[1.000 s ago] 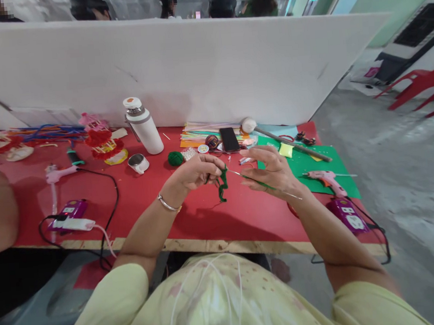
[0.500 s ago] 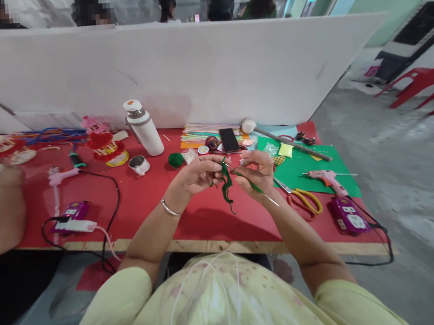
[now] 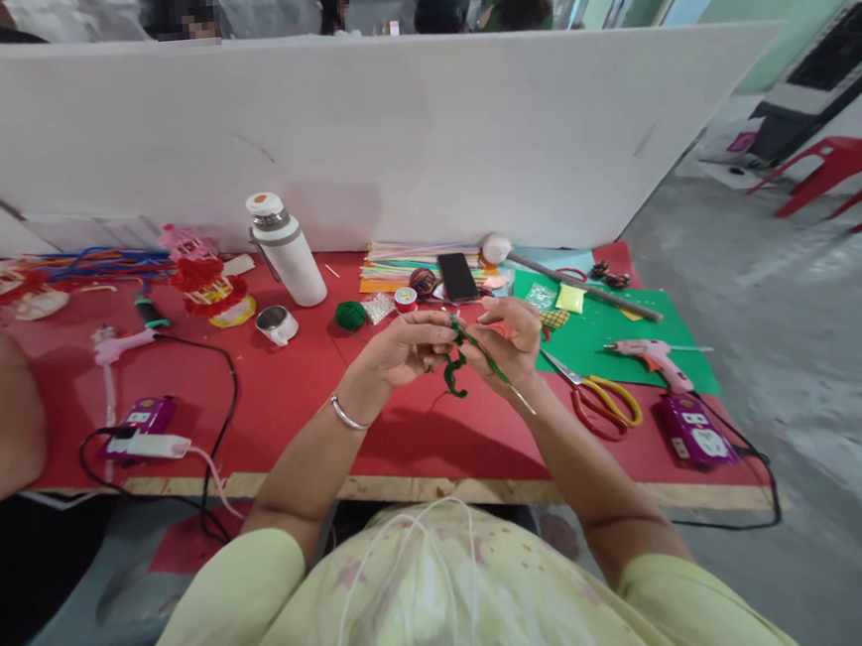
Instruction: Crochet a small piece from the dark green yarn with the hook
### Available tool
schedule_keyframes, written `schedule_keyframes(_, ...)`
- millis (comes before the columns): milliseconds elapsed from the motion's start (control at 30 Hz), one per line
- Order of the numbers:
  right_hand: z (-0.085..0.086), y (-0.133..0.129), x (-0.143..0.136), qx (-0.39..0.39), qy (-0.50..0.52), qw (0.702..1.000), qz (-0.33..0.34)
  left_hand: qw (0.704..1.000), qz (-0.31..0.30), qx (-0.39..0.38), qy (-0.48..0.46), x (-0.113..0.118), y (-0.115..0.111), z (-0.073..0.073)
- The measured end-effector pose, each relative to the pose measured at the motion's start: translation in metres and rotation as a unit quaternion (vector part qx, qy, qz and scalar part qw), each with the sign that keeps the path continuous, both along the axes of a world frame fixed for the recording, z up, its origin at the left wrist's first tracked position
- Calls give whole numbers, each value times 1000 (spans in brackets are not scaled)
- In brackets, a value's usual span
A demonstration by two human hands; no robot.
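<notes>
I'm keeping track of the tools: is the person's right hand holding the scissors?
No, the right hand holds a thin green-handled tool, and the scissors lie apart on the table.

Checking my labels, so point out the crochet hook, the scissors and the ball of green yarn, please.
Crochet hook (image 3: pixel 496 369): head view, on its green handle.
Scissors (image 3: pixel 573 377): head view, on the metal near the handles.
Ball of green yarn (image 3: pixel 351 316): head view, on the ball's middle.

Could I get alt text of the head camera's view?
A person's left hand holds green yarn while the right hand holds a slim tool to it, above a red table. Scissors lie to the right; a flask stands behind.
</notes>
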State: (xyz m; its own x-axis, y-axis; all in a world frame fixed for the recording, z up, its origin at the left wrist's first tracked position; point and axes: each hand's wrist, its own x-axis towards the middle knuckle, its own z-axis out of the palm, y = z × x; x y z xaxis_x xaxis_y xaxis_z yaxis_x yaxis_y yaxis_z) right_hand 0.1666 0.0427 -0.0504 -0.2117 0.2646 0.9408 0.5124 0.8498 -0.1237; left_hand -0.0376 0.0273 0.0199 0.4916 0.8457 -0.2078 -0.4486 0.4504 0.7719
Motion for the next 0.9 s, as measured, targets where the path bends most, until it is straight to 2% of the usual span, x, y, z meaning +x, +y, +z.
schedule_keyframes(133, 1, -1, -4, 50, 13, 998, -28, 1000, -1, -15, -6, 1, 0, -2)
schedule_keyframes(300, 11, 8, 10, 79, -37, 996, 34, 999, 8, -22, 24, -8, 1, 2)
schedule_keyframes(400, 25, 14, 23, 96, -86, 991, 37, 998, 18, -16, 50, -12, 3, 7)
schedule_keyframes(533, 39, 15, 36, 87, -127, 987, 41, 998, 17, -13, 58, -13, 5, 9)
schedule_keyframes(733, 41, 11, 48, 45, -164, 984, 48, 997, 11, -9, 72, -11, 6, 6)
schedule_keyframes(900, 51, 6, 48, 35, -190, 980, 52, 987, 37, 54, 148, -14, 7, 6)
